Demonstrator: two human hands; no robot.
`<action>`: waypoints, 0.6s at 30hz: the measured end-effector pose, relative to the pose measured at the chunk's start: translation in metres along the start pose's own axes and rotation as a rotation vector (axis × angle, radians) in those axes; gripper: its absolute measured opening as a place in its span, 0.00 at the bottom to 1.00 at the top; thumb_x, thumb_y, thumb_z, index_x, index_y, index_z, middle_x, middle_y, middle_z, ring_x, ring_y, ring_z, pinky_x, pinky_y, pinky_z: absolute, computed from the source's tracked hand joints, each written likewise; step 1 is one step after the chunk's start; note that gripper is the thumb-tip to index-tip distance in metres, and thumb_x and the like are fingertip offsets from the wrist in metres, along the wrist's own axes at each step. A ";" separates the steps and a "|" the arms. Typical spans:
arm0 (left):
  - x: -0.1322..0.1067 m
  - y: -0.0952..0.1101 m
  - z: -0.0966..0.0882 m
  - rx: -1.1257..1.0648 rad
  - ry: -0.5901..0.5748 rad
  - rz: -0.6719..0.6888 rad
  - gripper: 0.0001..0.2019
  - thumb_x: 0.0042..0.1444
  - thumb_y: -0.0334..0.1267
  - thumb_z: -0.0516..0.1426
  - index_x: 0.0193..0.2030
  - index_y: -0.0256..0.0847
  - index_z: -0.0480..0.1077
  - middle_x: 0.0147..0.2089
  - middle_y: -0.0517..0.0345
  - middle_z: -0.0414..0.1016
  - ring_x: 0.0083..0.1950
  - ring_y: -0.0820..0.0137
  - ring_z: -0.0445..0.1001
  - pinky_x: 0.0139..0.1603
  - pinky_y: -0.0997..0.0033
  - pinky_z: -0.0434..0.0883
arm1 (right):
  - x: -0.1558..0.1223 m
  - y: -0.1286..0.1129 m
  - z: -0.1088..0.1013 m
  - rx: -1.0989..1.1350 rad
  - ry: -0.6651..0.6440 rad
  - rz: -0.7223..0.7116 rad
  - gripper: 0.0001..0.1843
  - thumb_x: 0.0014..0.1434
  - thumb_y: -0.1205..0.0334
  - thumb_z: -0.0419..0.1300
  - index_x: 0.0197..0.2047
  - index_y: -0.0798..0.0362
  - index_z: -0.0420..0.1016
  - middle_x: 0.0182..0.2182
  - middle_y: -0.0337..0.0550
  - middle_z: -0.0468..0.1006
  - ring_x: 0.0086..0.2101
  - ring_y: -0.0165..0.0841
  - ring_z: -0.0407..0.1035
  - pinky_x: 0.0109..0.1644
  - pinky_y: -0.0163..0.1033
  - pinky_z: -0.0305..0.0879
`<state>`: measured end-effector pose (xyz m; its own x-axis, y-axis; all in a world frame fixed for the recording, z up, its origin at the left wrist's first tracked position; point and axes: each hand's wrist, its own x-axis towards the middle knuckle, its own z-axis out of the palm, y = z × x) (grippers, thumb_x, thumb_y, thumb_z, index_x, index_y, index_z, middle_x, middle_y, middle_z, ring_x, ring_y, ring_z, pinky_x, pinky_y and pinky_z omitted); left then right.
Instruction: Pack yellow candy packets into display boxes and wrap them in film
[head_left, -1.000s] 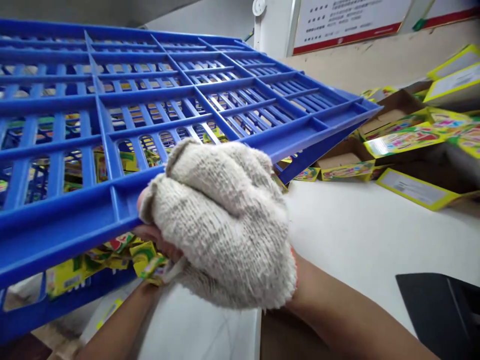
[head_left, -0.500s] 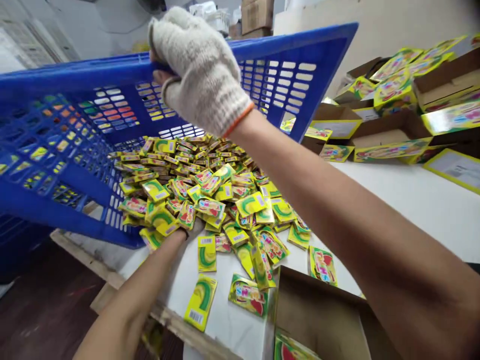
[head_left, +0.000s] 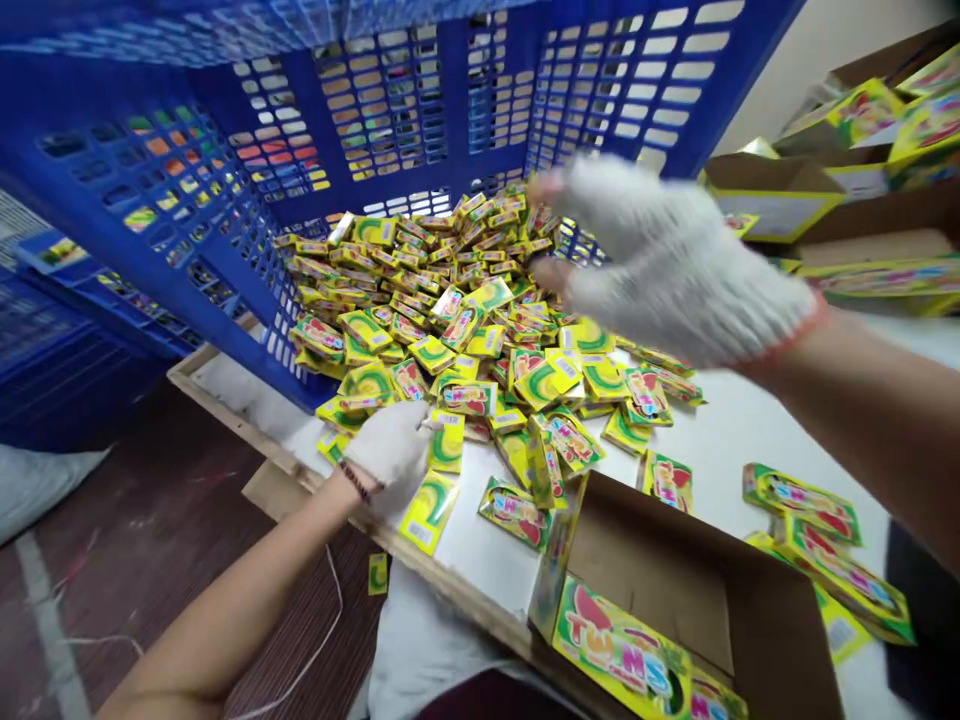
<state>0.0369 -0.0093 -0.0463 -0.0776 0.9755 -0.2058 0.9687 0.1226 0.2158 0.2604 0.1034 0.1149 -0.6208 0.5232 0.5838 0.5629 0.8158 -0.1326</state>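
A large blue plastic crate [head_left: 442, 110] lies tipped on its side, with a heap of small yellow-green candy packs [head_left: 420, 290] spilling from its mouth onto the white tabletop. My right hand [head_left: 660, 260], in a white fingerless glove, is over the heap's right side. Its thumb and fingers are apart with nothing between them, though motion blurs it. My left hand [head_left: 394, 440], gloved too and with a beaded bracelet, is low at the heap's front edge beside a yellow pack [head_left: 447, 442]. Its fingers are mostly hidden, so their grip is unclear.
An open cardboard display box [head_left: 675, 570] with a "TWINS" front stands at the table's near edge. Several loose packs [head_left: 817, 530] lie to its right. More open display boxes [head_left: 862, 230] are stacked at the right. One pack [head_left: 377, 574] is down beside the wooden table edge.
My right hand has let go of the crate's upper rim and come down to the right. My left hand has drawn back out of the pile. The view has shifted downward.
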 end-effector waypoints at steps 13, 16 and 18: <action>-0.063 0.039 0.026 -1.279 -0.094 0.077 0.23 0.58 0.49 0.58 0.58 0.42 0.68 0.54 0.50 0.77 0.56 0.60 0.74 0.59 0.59 0.72 | -0.202 -0.009 0.014 0.441 -0.280 0.555 0.20 0.63 0.56 0.55 0.56 0.48 0.78 0.52 0.48 0.81 0.52 0.49 0.76 0.58 0.58 0.73; -0.060 0.081 0.020 -1.618 -0.269 0.093 0.24 0.59 0.52 0.56 0.56 0.39 0.70 0.49 0.47 0.78 0.49 0.60 0.77 0.52 0.61 0.74 | -0.196 -0.026 0.026 0.482 -0.149 0.542 0.26 0.62 0.58 0.56 0.63 0.50 0.72 0.57 0.51 0.78 0.57 0.47 0.72 0.61 0.56 0.70; -0.058 0.104 0.017 -1.585 -0.358 0.179 0.24 0.58 0.54 0.57 0.52 0.37 0.73 0.45 0.48 0.79 0.46 0.60 0.78 0.49 0.62 0.74 | -0.191 -0.030 0.028 0.479 -0.084 0.446 0.34 0.59 0.60 0.59 0.68 0.51 0.64 0.62 0.52 0.72 0.63 0.47 0.64 0.65 0.55 0.65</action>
<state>0.1459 -0.0558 -0.0283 0.2767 0.9351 -0.2213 -0.2553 0.2936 0.9212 0.3464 -0.0140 -0.0152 -0.4354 0.8381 0.3287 0.4828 0.5256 -0.7005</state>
